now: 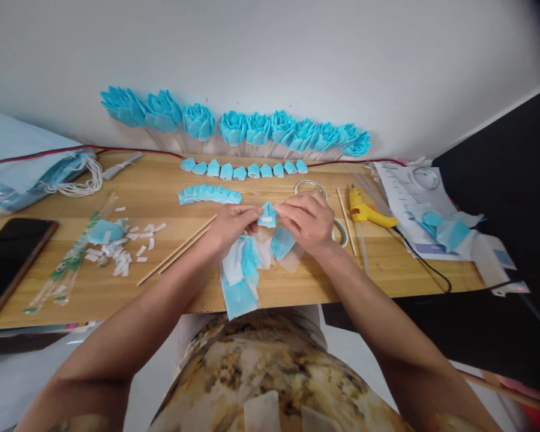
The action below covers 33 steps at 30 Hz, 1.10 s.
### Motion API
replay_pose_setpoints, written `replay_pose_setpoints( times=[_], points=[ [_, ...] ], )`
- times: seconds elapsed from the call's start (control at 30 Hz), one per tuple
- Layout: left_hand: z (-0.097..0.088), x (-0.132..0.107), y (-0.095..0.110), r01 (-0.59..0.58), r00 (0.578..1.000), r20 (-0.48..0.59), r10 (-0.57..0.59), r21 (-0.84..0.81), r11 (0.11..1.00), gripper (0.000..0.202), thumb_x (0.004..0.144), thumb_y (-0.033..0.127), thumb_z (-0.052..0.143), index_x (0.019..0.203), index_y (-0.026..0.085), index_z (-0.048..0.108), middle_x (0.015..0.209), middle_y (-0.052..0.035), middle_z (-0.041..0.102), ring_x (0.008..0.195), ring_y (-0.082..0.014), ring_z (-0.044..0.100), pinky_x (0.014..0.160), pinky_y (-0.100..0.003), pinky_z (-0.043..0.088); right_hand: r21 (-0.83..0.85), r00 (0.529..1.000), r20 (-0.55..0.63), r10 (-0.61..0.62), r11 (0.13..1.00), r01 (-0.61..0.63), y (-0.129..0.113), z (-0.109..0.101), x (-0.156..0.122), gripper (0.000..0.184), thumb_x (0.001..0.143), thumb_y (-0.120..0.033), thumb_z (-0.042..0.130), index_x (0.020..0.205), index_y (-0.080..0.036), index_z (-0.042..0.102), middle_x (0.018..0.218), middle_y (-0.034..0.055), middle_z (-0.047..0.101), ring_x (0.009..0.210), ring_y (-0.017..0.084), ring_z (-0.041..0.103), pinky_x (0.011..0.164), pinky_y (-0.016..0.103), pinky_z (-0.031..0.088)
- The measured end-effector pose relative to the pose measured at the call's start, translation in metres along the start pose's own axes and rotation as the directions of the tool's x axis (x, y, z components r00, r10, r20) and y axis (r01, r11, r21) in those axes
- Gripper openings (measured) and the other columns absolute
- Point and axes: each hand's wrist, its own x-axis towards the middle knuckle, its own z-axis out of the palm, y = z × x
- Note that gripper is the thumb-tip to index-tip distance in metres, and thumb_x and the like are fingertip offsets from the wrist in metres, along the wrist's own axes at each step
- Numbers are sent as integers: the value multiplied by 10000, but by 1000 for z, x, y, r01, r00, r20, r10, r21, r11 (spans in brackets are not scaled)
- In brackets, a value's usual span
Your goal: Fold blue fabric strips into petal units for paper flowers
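Wooden table (162,192) against white wall (270,54).

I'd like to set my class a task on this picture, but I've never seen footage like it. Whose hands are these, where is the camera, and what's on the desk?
No machine here: the one picture comes from a camera worn on a person's head, looking down at their own bare arms. The left hand and right hand together pinch a small folded blue piece above a pile of blue and white sheets. On the wooden table lie rows of similar folded pieces, wooden sticks, white paper scraps, a yellow glue gun and a dark phone. Blue paper flowers lean against the wall.
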Motion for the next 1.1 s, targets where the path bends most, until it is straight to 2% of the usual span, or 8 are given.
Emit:
replay_pose_setpoints(
  times=[0.1,0.3,0.57,0.73,0.93,1.0,1.07,1.1],
  points=[
    [0,-1,1,-3,1000,8,3,-5,1000,303,749,399,686,548,180,632,535,-10,588,522,-111,479,560,-271,389,18,999,-13,-29,999,30,1,2,-2,289,930,-142,623,1130,-335,703,906,11,733,834,198,641,746,393,518],
    [-1,0,0,22,1000,-2,-23,-66,998,246,751,362,706,595,176,667,550,-8,595,549,-118,513,573,-266,401,69,999,42,27,997,-30,0,1,-1,240,956,-178,596,1083,-340,721,896,15,733,823,201,630,748,403,515],
    [-1,1,-1,26,999,30,-21,-191,981,243,756,335,716,607,161,638,576,-9,575,559,-113,518,589,-271,408,62,998,57,-21,998,17,-2,1,3,252,954,-162,604,1101,-332,718,920,13,743,816,194,630,728,386,501],
    [0,2,1,85,995,72,-66,-306,948,212,736,304,721,613,161,623,599,-6,570,575,-114,517,580,-270,395,76,989,139,44,996,-55,-2,1,5,247,975,-174,562,1054,-329,737,931,18,737,850,198,622,738,383,494],
    [-3,5,3,133,991,47,-125,-387,913,177,730,279,731,655,156,628,644,-13,604,564,-111,527,580,-270,413,116,965,263,18,992,-50,-5,-7,18,351,924,-84,510,1095,-295,733,1016,39,730,930,216,614,761,384,496],
    [-4,5,4,88,996,14,-89,-354,931,174,739,284,725,666,153,635,652,-13,602,572,-112,532,579,-268,415,154,959,271,77,981,-122,-7,-11,24,414,895,-66,486,1134,-302,728,1057,45,708,965,218,620,810,403,504],
    [-5,4,4,24,999,-21,-31,-276,961,191,744,296,720,648,153,638,632,-11,585,578,-116,532,586,-270,423,210,947,232,223,939,-272,-9,-13,29,437,902,-78,461,1181,-304,711,1083,45,695,990,208,632,857,408,513],
    [-5,4,4,-7,999,-40,-2,-231,973,202,746,306,718,636,155,640,618,-10,578,580,-118,532,594,-272,430,250,924,220,314,897,-364,-10,-13,31,431,917,-98,453,1209,-302,695,1093,43,694,995,200,638,860,396,522]
  ],
)
